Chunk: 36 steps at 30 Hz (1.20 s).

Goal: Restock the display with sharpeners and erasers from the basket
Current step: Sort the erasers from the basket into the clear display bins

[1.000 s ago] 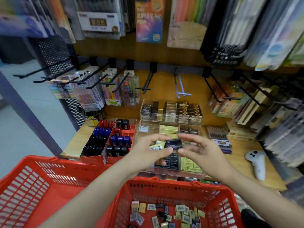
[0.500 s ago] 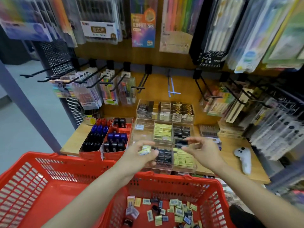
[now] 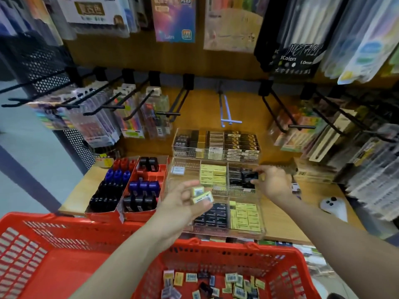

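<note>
The right hand [image 3: 273, 182] pinches a small black eraser [image 3: 252, 176] between thumb and fingertips, holding it over the black-stocked compartment in the middle row of the clear display tray [image 3: 262, 225], which stands on the wooden table [image 3: 280, 223]. The left hand [image 3: 183, 203] grips two pale yellow erasers [image 3: 201, 195], barcode labels facing up, above the tray's front row. Beside the black compartment sits one filled with yellow packs; the front row holds black packs on the left and yellow ones on the right. The red basket [image 3: 287, 268] sits below the arms, with loose yellow, black and barcode-labelled erasers scattered on its floor. A second red basket [image 3: 32, 244] lies just to its left. Red cardboard trays of sharpeners [image 3: 129, 186] in black, blue and red stand left of the clear tray. A white controller [image 3: 333, 207] rests on the table at right. Hanging packs above read "3Colors" and "1.0mm" [image 3: 295, 59], and another shows "PLUS" [image 3: 185, 0]; the remaining print is too blurred to read.
</note>
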Tool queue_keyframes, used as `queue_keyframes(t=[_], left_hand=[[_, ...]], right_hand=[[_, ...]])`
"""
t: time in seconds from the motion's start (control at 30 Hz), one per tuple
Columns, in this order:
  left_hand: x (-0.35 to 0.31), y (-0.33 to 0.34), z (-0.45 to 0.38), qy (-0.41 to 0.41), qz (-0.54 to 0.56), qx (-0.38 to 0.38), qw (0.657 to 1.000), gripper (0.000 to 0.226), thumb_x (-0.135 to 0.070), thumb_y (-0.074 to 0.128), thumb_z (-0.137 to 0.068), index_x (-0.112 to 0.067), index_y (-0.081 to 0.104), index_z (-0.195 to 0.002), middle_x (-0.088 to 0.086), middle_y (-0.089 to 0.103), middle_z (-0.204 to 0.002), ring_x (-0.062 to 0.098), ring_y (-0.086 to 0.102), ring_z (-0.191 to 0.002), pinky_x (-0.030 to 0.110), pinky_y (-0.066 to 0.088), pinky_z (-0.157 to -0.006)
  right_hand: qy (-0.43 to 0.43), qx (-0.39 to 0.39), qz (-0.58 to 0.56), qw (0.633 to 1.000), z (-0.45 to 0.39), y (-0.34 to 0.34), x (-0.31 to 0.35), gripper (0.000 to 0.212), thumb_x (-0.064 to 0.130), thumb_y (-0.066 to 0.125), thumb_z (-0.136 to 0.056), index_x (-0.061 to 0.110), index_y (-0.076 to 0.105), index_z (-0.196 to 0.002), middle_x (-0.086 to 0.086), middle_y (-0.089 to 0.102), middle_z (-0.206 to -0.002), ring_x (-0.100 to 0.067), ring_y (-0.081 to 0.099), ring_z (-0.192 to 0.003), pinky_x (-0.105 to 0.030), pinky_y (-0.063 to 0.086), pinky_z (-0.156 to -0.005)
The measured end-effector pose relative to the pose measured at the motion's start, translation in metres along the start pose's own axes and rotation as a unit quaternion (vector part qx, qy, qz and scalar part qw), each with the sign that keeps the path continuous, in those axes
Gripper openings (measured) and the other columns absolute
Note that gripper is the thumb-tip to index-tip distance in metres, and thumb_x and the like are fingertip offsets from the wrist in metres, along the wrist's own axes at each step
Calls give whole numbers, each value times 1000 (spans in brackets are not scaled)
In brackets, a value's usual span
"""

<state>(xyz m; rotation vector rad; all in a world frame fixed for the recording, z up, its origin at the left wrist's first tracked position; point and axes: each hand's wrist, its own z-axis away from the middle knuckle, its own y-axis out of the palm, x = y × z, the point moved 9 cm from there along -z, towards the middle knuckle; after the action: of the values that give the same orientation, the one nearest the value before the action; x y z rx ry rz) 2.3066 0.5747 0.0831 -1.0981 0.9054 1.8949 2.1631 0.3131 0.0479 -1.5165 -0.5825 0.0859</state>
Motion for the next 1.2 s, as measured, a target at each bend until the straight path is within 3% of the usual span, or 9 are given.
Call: queue_keyframes(t=[0.13,0.37,0.63,0.73,0.8,0.87,0.9,1.07,1.2], left_hand=[[-7,2,-2,47,-71,6,996,51,-4,73,-83,-23,54,-125,-7,73,-114,9,69,-106,33,51,-99],[-8,0,-2,76,-99,-2,992,46,-4,75,-81,-21,58,-121,-7,74,-110,8,70,-103,22,55,-86],[-7,-7,-3,74,-108,-29,991,44,-5,78,-81,-29,65,-115,-7,70,-114,3,69,-102,25,54,-91],[-10,-3,-1,86,-111,-18,990,43,-1,75,-82,-25,65,-116,-20,65,-97,-18,64,-81,6,49,-66],[-15,2,3,108,-150,-16,983,44,-2,76,-81,-24,65,-117,-21,63,-100,-21,61,-82,4,49,-68],[-22,4,7,151,-237,-37,959,45,-9,80,-79,-32,65,-115,-18,66,-109,-12,62,-99,17,54,-87],[-26,5,11,173,-279,-50,943,45,-12,81,-79,-36,66,-114,-18,67,-111,-6,63,-103,25,54,-92],[-38,8,29,229,-314,-44,920,50,-9,83,-76,-36,68,-114,-18,67,-110,-2,61,-107,17,54,-87],[-22,8,32,145,-292,14,945,61,1,81,-75,-33,63,-123,-9,65,-117,2,67,-101,16,55,-80]], right_hand=[[-26,-11,84,996,1,3,12,44,38,75,-83,32,64,-125,0,58,-128,-24,51,-120,-39,38,-95],[-57,-30,186,980,1,1,25,48,47,72,-83,31,61,-127,0,60,-122,-24,51,-115,-38,39,-93],[-86,31,135,987,7,7,40,38,33,70,-88,27,63,-125,-2,66,-124,-21,58,-114,-33,39,-97],[-114,-2,20,993,28,-12,55,31,22,69,-90,21,67,-120,-2,62,-125,-19,60,-112,-35,46,-99],[-92,43,-192,976,55,-31,70,24,25,64,-94,18,68,-116,0,68,-114,-13,67,-97,-26,53,-88],[-36,223,-423,878,96,-29,98,27,32,61,-93,17,68,-115,-2,74,-104,-14,72,-90,-26,57,-81],[-31,288,-465,837,116,-28,111,29,32,63,-91,17,69,-115,-2,74,-103,-15,72,-93,-27,58,-82],[-34,281,-471,835,146,-40,115,36,14,77,-79,14,69,-114,-6,76,-97,-15,72,-90,-27,57,-84],[-11,296,-502,813,163,-50,113,43,-4,73,-80,18,66,-116,-5,75,-98,-18,73,-90,-24,57,-76]])
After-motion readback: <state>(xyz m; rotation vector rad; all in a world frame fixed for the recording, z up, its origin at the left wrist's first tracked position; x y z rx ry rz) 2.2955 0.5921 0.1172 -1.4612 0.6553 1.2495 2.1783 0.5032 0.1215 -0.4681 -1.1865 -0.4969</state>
